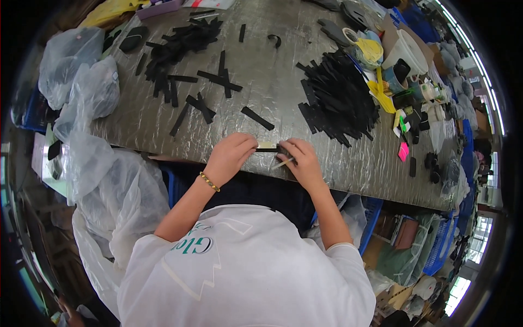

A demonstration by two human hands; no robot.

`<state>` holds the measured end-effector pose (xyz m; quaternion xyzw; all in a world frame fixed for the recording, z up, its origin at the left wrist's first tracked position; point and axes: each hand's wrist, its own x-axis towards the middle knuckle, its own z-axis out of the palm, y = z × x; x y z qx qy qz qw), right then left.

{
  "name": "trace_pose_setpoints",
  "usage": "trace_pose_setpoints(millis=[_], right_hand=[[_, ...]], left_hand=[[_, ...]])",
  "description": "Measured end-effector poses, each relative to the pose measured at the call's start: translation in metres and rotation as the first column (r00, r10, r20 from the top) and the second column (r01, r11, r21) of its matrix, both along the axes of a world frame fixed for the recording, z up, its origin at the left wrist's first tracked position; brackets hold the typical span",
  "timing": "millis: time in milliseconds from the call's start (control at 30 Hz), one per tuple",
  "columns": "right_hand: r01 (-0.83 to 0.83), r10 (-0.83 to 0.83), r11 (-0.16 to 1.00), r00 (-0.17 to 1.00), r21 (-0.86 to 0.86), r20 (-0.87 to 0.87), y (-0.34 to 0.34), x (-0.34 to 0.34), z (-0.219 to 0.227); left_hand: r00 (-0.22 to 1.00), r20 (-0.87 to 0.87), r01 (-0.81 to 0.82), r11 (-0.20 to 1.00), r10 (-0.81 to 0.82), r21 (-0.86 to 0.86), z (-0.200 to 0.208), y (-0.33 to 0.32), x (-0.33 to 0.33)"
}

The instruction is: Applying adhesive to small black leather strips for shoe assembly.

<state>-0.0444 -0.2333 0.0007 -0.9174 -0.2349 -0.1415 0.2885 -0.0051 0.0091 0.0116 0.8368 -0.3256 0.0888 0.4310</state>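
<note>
At the table's near edge, a short black strip is stretched between my two hands. My left hand pinches its left end, with a beaded bracelet on the wrist. The right end sits in the closed fingers of my right hand. A thin pale stick-like piece also pokes out from those right fingers; its kind is unclear. Just behind the strip lies a small pale yellow patch. One loose black strip rests on the table a little beyond my hands.
A large pile of black strips lies to the right, and another heap at the far left. Tubs, tape and a white bucket crowd the right side. Clear plastic bags hang at the left edge of the table.
</note>
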Motion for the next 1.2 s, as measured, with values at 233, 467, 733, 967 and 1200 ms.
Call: trace_pose_setpoints(millis=[233, 467, 733, 967, 1200], right_hand=[[0.117, -0.111, 0.992, 0.983, 0.036, -0.143, 0.016, -0.003, 0.01], [0.35, -0.328, 0.931, 0.926, 0.104, -0.187, 0.03, -0.014, -0.003], [0.442, -0.414, 0.881, 0.893, 0.168, -0.175, 0.036, -0.019, -0.01], [0.427, -0.384, 0.887, 0.893, 0.174, -0.234, 0.033, -0.02, -0.01], [0.39, -0.359, 0.85, 0.921, 0.355, -0.153, 0.01, -0.005, 0.014]], left_hand=[[0.998, 0.0, 0.07, 0.995, -0.071, 0.075, -0.006, -0.01, 0.001], [0.996, -0.048, 0.083, 0.992, -0.079, 0.094, -0.019, -0.015, -0.006], [0.997, -0.037, 0.074, 0.992, -0.07, 0.098, -0.016, -0.016, -0.007], [0.995, -0.047, 0.089, 0.991, -0.084, 0.101, -0.015, -0.02, -0.007], [0.994, 0.056, 0.073, 0.97, -0.088, 0.231, -0.011, -0.026, -0.008]])
